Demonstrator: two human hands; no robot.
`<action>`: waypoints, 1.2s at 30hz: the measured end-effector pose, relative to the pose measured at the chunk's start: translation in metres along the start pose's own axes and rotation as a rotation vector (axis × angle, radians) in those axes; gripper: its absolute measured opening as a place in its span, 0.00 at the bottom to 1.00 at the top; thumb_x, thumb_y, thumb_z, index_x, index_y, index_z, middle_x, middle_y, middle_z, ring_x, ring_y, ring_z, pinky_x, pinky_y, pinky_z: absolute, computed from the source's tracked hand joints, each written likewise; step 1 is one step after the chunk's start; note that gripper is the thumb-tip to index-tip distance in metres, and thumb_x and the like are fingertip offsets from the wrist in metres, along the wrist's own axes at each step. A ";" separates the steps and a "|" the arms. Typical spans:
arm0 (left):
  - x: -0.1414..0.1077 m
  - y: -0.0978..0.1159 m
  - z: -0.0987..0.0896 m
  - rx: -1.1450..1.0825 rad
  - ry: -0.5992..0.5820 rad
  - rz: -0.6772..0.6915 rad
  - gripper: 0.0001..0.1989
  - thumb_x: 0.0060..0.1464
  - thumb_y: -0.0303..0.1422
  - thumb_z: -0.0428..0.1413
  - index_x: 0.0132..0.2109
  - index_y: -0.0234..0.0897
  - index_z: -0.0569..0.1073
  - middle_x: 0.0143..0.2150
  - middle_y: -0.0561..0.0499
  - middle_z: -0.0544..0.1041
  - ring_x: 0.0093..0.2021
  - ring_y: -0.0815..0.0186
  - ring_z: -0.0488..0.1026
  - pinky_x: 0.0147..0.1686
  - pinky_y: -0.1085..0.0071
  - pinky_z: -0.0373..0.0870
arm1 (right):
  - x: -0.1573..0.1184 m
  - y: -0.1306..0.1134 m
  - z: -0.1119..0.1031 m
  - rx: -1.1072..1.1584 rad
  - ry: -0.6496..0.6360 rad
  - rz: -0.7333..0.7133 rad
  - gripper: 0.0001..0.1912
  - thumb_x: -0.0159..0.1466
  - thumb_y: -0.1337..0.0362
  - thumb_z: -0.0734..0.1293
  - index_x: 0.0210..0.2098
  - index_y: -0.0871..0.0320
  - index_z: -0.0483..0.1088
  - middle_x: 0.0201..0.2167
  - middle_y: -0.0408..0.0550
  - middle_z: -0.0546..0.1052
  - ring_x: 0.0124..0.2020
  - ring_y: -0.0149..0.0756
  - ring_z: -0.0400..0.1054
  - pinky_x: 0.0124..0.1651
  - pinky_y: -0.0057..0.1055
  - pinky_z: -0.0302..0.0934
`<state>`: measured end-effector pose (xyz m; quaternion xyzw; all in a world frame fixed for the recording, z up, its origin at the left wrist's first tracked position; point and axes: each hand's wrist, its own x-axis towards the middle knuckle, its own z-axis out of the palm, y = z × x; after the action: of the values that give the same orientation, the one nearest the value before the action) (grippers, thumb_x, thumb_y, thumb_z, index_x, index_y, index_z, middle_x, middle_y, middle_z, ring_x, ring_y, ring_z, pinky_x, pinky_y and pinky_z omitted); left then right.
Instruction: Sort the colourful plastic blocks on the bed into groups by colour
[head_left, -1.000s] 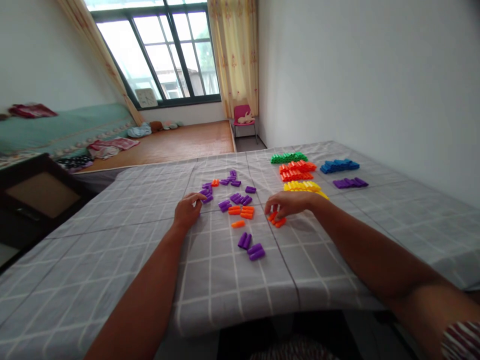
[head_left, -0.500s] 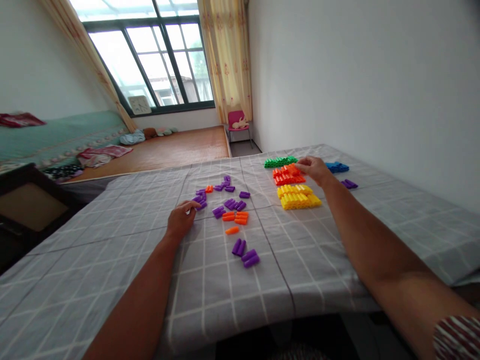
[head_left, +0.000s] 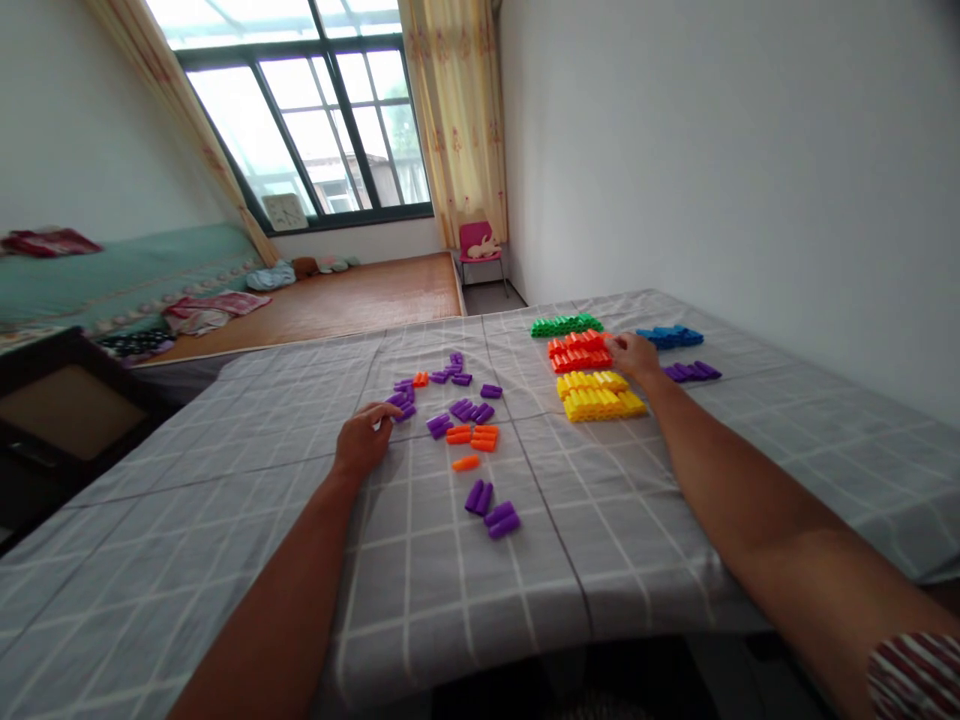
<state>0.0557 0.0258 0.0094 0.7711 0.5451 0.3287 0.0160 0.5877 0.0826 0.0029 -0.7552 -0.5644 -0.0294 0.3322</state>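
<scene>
Small purple plastic tubes (head_left: 463, 410) and a few orange ones (head_left: 484, 438) lie loosely in the middle of the table. My left hand (head_left: 364, 437) rests at the left edge of this group, its thumb and fingertips closed at a purple tube (head_left: 406, 411). Farther right, my right hand (head_left: 634, 356) pinches at the right end of the stacked orange-red tubes (head_left: 579, 352); its fingers partly hide the end piece. Stacked yellow tubes (head_left: 600, 397) lie nearer me, and a green row (head_left: 566, 325) lies behind the orange-red ones.
Blue tubes (head_left: 675, 337) and a purple row (head_left: 693, 372) lie right of my right hand. A grey checked cloth (head_left: 450, 580) covers the table. A white wall (head_left: 735, 170) runs along the right; a dark cabinet (head_left: 60, 430) stands at left.
My right hand has shifted slightly right and nearer me, from the top of the orange-red stack to its right end. More of the blue and purple rows shows. My left hand stays in place.
</scene>
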 end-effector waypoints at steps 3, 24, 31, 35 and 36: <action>-0.001 0.003 -0.001 -0.018 0.009 -0.003 0.15 0.51 0.29 0.47 0.38 0.42 0.78 0.42 0.51 0.80 0.45 0.62 0.75 0.50 0.66 0.70 | -0.004 -0.016 -0.014 0.069 0.098 -0.043 0.17 0.62 0.56 0.59 0.33 0.60 0.74 0.32 0.55 0.79 0.34 0.42 0.71 0.38 0.33 0.62; -0.001 -0.005 0.009 -0.026 -0.029 0.028 0.14 0.52 0.27 0.48 0.38 0.43 0.78 0.43 0.51 0.79 0.46 0.62 0.75 0.50 0.64 0.70 | -0.121 -0.175 0.008 0.561 -0.917 -0.566 0.20 0.52 0.51 0.72 0.37 0.60 0.75 0.28 0.44 0.76 0.28 0.32 0.68 0.31 0.27 0.60; -0.001 -0.004 0.006 -0.010 -0.029 0.041 0.14 0.52 0.28 0.48 0.38 0.42 0.78 0.42 0.50 0.79 0.45 0.61 0.76 0.49 0.64 0.71 | -0.037 -0.087 -0.034 0.710 -0.229 -0.156 0.24 0.53 0.46 0.69 0.38 0.60 0.74 0.30 0.49 0.78 0.32 0.36 0.70 0.36 0.32 0.65; 0.000 -0.004 0.006 0.009 -0.044 0.043 0.14 0.52 0.28 0.47 0.38 0.42 0.78 0.42 0.51 0.80 0.45 0.62 0.76 0.48 0.65 0.71 | -0.002 -0.005 -0.034 0.318 0.056 0.106 0.17 0.54 0.51 0.69 0.33 0.59 0.74 0.30 0.52 0.78 0.32 0.40 0.71 0.36 0.35 0.65; 0.001 -0.004 0.006 0.012 -0.045 0.043 0.14 0.52 0.28 0.48 0.38 0.42 0.78 0.42 0.51 0.80 0.45 0.62 0.76 0.48 0.65 0.71 | 0.002 0.009 -0.031 0.208 0.081 0.140 0.15 0.54 0.53 0.69 0.32 0.59 0.74 0.31 0.53 0.79 0.32 0.42 0.71 0.37 0.36 0.64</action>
<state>0.0550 0.0300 0.0035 0.7898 0.5300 0.3081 0.0167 0.6065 0.0663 0.0230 -0.7522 -0.4966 0.0222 0.4326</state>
